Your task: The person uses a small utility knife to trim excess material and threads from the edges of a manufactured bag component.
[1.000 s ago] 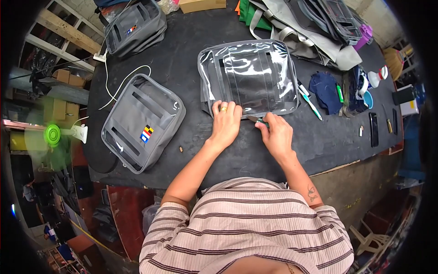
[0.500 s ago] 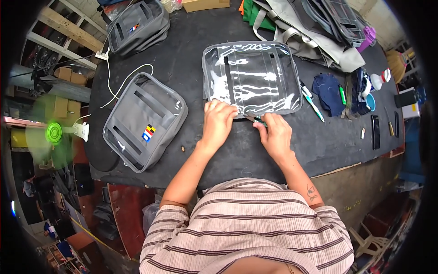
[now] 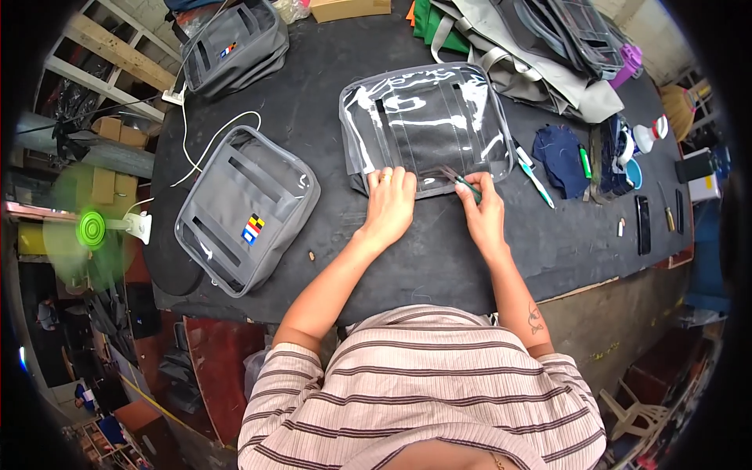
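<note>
Clear-plastic rectangular bag [image 3: 427, 117] meets my left hand [image 3: 390, 205], fingers together, and my right hand [image 3: 486, 207] pinches a slim dark-green tool [image 3: 468, 186] over it.

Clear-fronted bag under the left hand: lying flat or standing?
Lying flat: the bag's clear panel faces up, with the left hand on its near edge.

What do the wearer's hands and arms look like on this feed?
Both ungloved. The left hand wears a gold-coloured ring. The right forearm has a dark line tattoo. Short, pale sleeves carry dark stripes.
</note>
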Available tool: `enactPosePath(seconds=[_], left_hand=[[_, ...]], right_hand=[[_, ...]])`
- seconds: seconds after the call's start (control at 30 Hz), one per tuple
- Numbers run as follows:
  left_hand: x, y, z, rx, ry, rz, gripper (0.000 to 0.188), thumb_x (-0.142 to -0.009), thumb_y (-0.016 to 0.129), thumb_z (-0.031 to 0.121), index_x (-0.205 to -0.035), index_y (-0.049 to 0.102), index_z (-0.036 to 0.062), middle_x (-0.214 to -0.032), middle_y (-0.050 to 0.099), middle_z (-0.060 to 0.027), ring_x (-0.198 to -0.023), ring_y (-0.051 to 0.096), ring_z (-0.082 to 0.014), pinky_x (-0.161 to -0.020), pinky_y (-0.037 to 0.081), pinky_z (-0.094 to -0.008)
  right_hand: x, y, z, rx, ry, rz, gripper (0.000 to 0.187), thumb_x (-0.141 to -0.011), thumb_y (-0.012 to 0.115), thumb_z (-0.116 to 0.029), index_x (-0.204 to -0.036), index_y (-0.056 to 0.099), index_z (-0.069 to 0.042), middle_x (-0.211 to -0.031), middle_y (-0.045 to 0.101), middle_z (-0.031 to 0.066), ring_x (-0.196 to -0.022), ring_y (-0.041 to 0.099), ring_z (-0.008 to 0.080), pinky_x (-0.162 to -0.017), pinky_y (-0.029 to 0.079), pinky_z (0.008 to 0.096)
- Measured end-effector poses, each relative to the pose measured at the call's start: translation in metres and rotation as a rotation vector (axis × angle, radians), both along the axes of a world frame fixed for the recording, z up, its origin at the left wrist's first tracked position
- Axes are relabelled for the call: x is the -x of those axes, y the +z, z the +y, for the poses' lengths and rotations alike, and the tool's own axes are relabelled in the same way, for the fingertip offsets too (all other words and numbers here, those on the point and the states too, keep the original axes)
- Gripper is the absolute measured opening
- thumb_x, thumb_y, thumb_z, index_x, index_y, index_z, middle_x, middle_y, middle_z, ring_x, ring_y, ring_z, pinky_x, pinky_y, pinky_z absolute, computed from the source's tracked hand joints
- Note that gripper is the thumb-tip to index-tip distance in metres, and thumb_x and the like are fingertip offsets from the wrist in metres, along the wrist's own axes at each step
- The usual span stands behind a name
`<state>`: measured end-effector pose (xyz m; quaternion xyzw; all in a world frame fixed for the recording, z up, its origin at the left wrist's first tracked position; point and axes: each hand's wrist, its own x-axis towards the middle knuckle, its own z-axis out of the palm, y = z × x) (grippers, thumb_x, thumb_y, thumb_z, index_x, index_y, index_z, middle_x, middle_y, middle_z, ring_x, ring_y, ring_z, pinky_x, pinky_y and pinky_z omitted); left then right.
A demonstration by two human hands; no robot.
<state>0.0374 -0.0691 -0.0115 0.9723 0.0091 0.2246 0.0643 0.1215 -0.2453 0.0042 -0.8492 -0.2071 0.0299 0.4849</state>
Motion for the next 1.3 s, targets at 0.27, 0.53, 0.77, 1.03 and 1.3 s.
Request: enactPosePath(seconds=[0.27, 0.53, 0.77, 1.03, 1.3], left_hand=[[-0.004, 0.005, 0.006, 0.584, -0.063, -0.051, 0.019, -0.075, 0.051, -0.01, -0.087, 0.048, 0.0044, -0.087, 0.05, -0.0123, -0.088, 0.051, -0.0336, -0.082, 0.035, -0.0425], [-0.006, 0.004, 0.004, 0.616, -0.041, -0.065, 0.016, -0.077, 0.049, -0.008, -0.085, 0.046, 0.0047, -0.084, 0.05, -0.011, -0.087, 0.051, -0.0332, -0.083, 0.036, -0.0423], [-0.009, 0.003, -0.002, 0.62, -0.016, -0.073, 0.016, -0.076, 0.049, -0.008, -0.085, 0.046, 0.0054, -0.084, 0.051, -0.0099, -0.089, 0.053, -0.0321, -0.085, 0.035, -0.0434], [-0.006, 0.011, 0.002, 0.85, 0.002, -0.077, 0.004, -0.086, 0.063, 0.008, -0.084, 0.063, 0.0046, -0.078, 0.059, -0.0054, -0.08, 0.055, -0.0226, -0.087, 0.036, -0.0359], [-0.007, 0.017, -0.01, 0.229, -0.014, -0.152, 0.007, -0.082, 0.062, 0.004, -0.084, 0.061, 0.0107, -0.082, 0.055, -0.0035, -0.087, 0.052, -0.0267, -0.088, 0.034, -0.0437]], right_hand=[[0.012, 0.024, 0.0, 0.064, 0.089, -0.152, 0.023, -0.084, 0.073, -0.02, -0.092, 0.062, -0.002, -0.085, 0.066, 0.0124, -0.075, 0.066, 0.0283, -0.067, 0.051, 0.038], [0.019, 0.018, 0.006, 0.128, 0.143, -0.543, 0.02, -0.078, 0.074, -0.017, -0.088, 0.062, -0.005, -0.077, 0.059, 0.0084, -0.07, 0.059, 0.0283, -0.064, 0.047, 0.0392], [0.02, 0.017, 0.005, 0.174, 0.1, -0.61, 0.017, -0.078, 0.073, -0.017, -0.082, 0.06, -0.007, -0.072, 0.053, 0.0068, -0.068, 0.055, 0.0267, -0.062, 0.045, 0.0382], [0.019, 0.019, -0.001, 0.12, 0.096, -0.495, 0.018, -0.078, 0.074, -0.016, -0.08, 0.06, -0.006, -0.072, 0.059, 0.0078, -0.067, 0.058, 0.0277, -0.061, 0.046, 0.0386], [0.022, 0.019, -0.001, 0.119, 0.112, -0.45, 0.019, -0.078, 0.074, -0.016, -0.08, 0.06, -0.005, -0.072, 0.06, 0.0088, -0.067, 0.06, 0.0287, -0.062, 0.047, 0.0388]])
